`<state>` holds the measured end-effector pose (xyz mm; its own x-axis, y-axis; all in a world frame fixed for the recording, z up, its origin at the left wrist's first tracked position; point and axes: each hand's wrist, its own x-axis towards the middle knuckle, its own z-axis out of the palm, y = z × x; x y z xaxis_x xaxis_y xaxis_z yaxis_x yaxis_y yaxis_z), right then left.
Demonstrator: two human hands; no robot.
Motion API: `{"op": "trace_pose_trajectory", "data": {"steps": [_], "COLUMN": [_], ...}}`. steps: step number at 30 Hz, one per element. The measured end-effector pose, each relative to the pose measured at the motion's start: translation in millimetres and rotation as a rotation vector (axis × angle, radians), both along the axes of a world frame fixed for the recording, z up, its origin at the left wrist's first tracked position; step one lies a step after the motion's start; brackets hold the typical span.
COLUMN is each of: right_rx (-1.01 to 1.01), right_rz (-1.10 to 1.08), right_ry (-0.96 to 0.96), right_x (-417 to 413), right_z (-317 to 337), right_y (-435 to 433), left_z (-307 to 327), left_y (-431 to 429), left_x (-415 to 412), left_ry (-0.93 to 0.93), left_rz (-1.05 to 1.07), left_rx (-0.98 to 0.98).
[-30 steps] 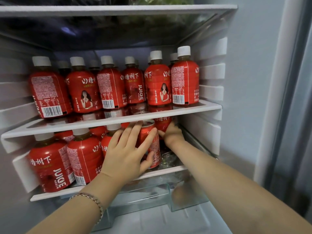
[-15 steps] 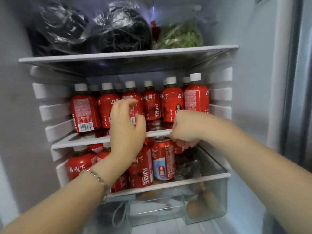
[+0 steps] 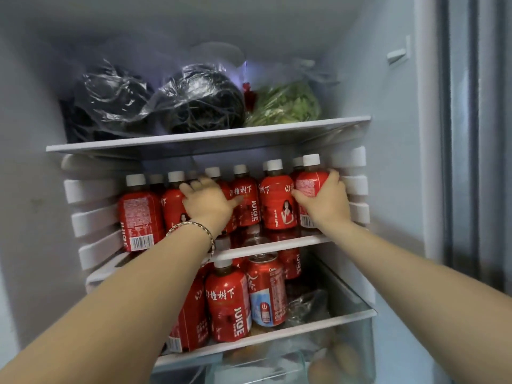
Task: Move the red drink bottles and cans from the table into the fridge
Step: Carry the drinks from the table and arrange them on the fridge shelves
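Inside the open fridge, the middle shelf (image 3: 291, 243) carries a row of several red juice bottles (image 3: 277, 203) with white caps. My right hand (image 3: 324, 202) is wrapped around the rightmost bottle (image 3: 310, 187) of that row. My left hand (image 3: 207, 200), a bracelet on its wrist, lies with fingers spread on a bottle in the middle of the row, hiding most of it. On the lower shelf (image 3: 277, 336) stand more red bottles (image 3: 227, 306) and a red can (image 3: 267, 289) with a blue patch.
The top shelf (image 3: 210, 139) holds dark bundles in clear plastic bags (image 3: 199, 98) and a bag of green leaves (image 3: 288, 103). A clear drawer (image 3: 360, 339) under the lower shelf holds round brown items. The fridge's white right wall (image 3: 388, 162) stands close to my right hand.
Both hands left the can on the lower shelf and rose to the middle shelf's bottles. The can now stands free. The view tilted up, showing the top shelf.
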<state>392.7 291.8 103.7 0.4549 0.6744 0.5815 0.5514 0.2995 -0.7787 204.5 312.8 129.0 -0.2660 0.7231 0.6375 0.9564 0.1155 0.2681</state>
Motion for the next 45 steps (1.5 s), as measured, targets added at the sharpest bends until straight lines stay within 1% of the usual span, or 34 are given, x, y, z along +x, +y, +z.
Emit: {"op": "trace_pose_trajectory", "data": {"steps": [1, 3, 6, 7, 9, 10, 12, 15, 17, 18, 20, 22, 25, 30, 35, 40, 42, 44, 45], "right_rx": [0.037, 0.145, 0.392, 0.468, 0.601, 0.659, 0.765, 0.817, 0.762, 0.715, 0.605, 0.472, 0.254, 0.100, -0.044, -0.372, -0.417, -0.356, -0.278], "right_rz": [-0.022, -0.025, 0.000, 0.008, 0.030, 0.033, 0.013, -0.006, -0.018, -0.029, -0.057, -0.068, 0.008, 0.049, 0.173, 0.339, 0.337, 0.316, 0.346], "right_ry": [0.010, 0.048, 0.079, 0.091, 0.128, 0.148, 0.189, 0.269, 0.321, 0.332, 0.328, 0.314, 0.290, 0.173, 0.114, -0.035, 0.034, 0.237, 0.340], "right_x": [-0.2, -5.4, -16.4, -20.1, -29.6, -33.4, -39.8, -43.5, -43.8, -43.0, -40.5, -35.1, -27.1, -20.4, -25.1, -31.1, -32.6, -35.8, -35.4], "right_z": [-3.5, -10.9, -22.6, -27.2, -36.8, -43.2, -58.7, -86.3, -105.5, -114.6, -133.0, -145.4, -153.9, -146.2, -142.6, -130.9, -120.1, -108.7, -107.4], "right_y": [-1.9, -8.8, -26.5, -34.1, -49.6, -57.6, -69.7, -81.5, -86.4, -85.9, -82.3, -78.0, -70.2, -49.7, -24.9, -7.3, -11.6, -29.6, -41.5], "left_z": [0.0, 2.0, -2.9, -7.9, -19.2, -25.5, -33.4, -38.6, -46.0, -51.2, -65.7, -82.5, -110.6, -140.7, -149.7, -154.1, -152.9, -152.6, -152.7], "left_y": [0.8, 0.1, -6.0, -10.0, -20.2, -27.1, -44.9, -82.4, -113.2, -126.1, -147.7, -158.7, -157.1, -143.7, -134.5, -127.4, -126.5, -125.1, -124.2], "left_x": [1.8, 3.4, 9.1, 12.2, 16.0, 17.4, 19.8, 29.8, 37.5, 40.1, 41.7, 40.7, 40.2, 30.2, 18.8, 10.1, 10.9, 15.0, 18.1], "left_ry": [-0.016, -0.108, -0.248, -0.299, -0.385, -0.390, -0.382, -0.400, -0.460, -0.484, -0.498, -0.529, -0.591, -0.688, -0.734, -0.760, -0.745, -0.736, -0.737], "left_rz": [0.015, 0.019, -0.047, -0.123, -0.363, -0.478, -0.633, -0.819, -0.930, -0.971, -1.016, -1.028, -1.017, -0.927, -0.870, -0.843, -0.861, -0.862, -0.864], "left_rx": [0.016, 0.045, 0.100, 0.143, 0.251, 0.310, 0.421, 0.629, 0.688, 0.685, 0.638, 0.545, 0.382, 0.228, 0.211, 0.184, 0.167, 0.155, 0.151]}}
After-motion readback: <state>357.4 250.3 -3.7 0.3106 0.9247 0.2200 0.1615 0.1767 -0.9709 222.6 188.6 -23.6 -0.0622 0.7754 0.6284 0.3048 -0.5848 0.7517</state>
